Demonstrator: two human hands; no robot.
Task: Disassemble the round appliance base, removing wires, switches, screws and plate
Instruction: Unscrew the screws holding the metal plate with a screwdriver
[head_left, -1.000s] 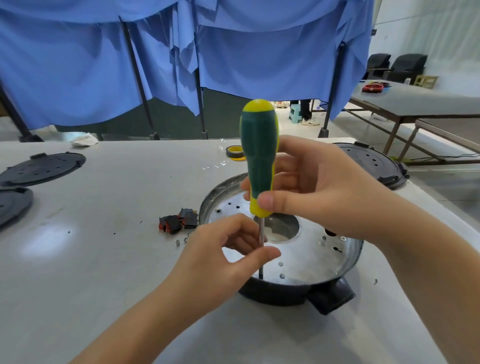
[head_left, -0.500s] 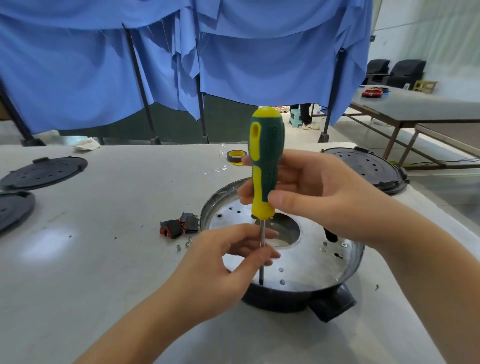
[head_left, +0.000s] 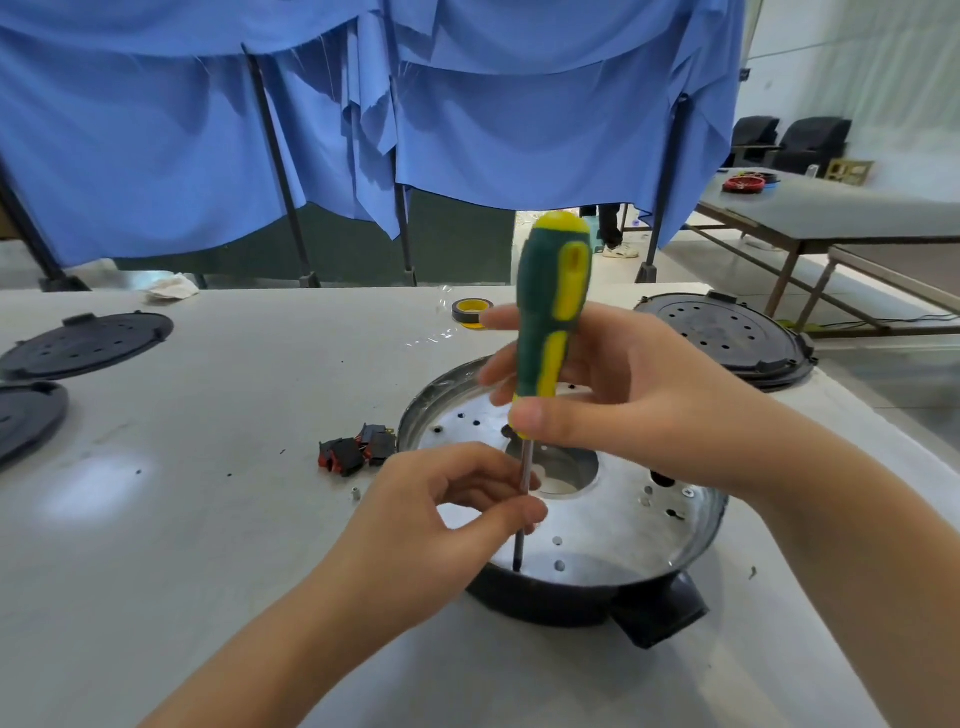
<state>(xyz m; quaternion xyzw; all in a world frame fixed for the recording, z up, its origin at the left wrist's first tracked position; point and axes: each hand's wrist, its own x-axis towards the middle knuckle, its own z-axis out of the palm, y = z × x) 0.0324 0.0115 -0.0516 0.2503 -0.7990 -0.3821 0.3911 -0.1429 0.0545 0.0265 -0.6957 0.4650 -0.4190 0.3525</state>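
The round appliance base (head_left: 571, 519) is sitting on the white table (head_left: 208, 571), near its right front part, with its shiny metal plate (head_left: 613, 525) facing up and a dark block sticking out at the near right edge. The plate is showing a large round hole in the middle and small holes scattered around it, and one screw (head_left: 688, 492) is sitting in it on the right side. A screwdriver (head_left: 550, 332) with a green and yellow handle is standing upright, its tip pressing into the plate near the front rim. The right hand (head_left: 613, 395) is curling its fingers and thumb around the lower part of the handle. The left hand (head_left: 447, 519) is pinching the thin metal shaft between thumb and fingertips, just above the plate.

Just left of the base, the black and red switches (head_left: 356, 449) are lying in a little heap on the table, with a small loose screw (head_left: 356, 492) beside them. Farther back, a roll of yellow tape (head_left: 470, 312) is lying flat. Dark round covers are resting well apart: two on the far left (head_left: 88, 343) and one at the right rear (head_left: 727, 338). A blue curtain (head_left: 208, 130) is hanging behind the table.
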